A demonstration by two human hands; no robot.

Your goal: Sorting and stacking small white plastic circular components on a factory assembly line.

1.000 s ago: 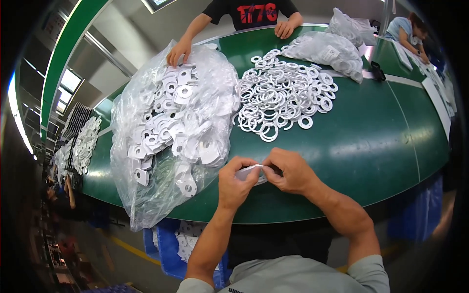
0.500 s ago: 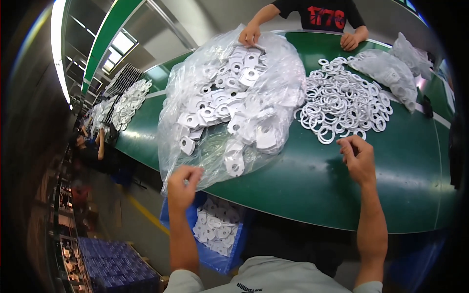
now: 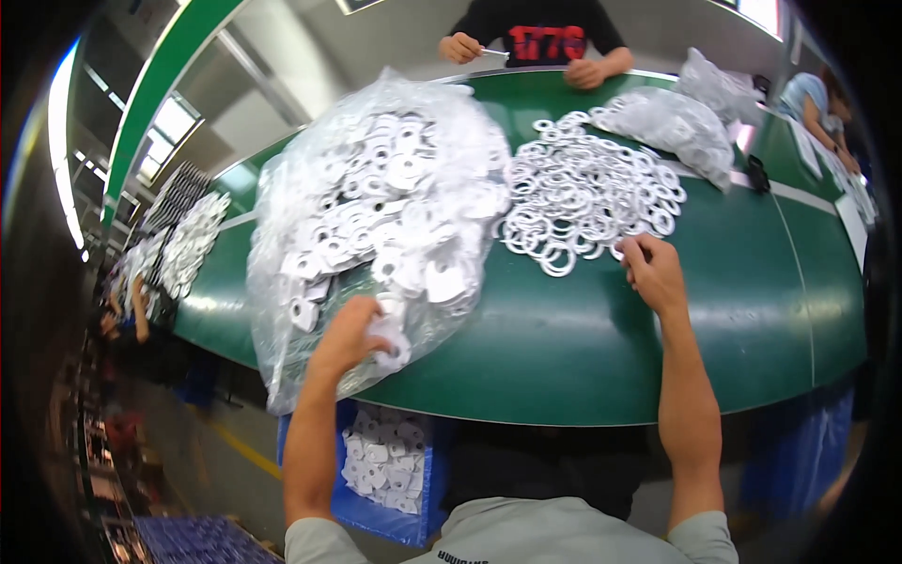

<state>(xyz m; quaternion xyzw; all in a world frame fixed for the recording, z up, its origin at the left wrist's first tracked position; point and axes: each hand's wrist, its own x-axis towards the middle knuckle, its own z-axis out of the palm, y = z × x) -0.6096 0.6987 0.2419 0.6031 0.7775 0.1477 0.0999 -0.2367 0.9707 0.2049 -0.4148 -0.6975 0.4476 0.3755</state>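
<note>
My left hand is at the near edge of a clear plastic bag, its thumb and fingers closed on the edge of a white flat plate with a round hole. Many similar white plates fill the bag. My right hand is at the near right edge of a heap of white rings. Its fingertips are pinched at a white ring, which they partly hide.
Across the green table, a person holds a thin white piece. Clear bags lie behind the rings. Below the near edge, a blue bin holds white plates. More parts lie far left; another person sits far right.
My left hand has moved onto a plate at the bag's front. My right hand has come to the ring heap's edge. The person opposite has drawn a hand back from the bag. The view has shifted.
</note>
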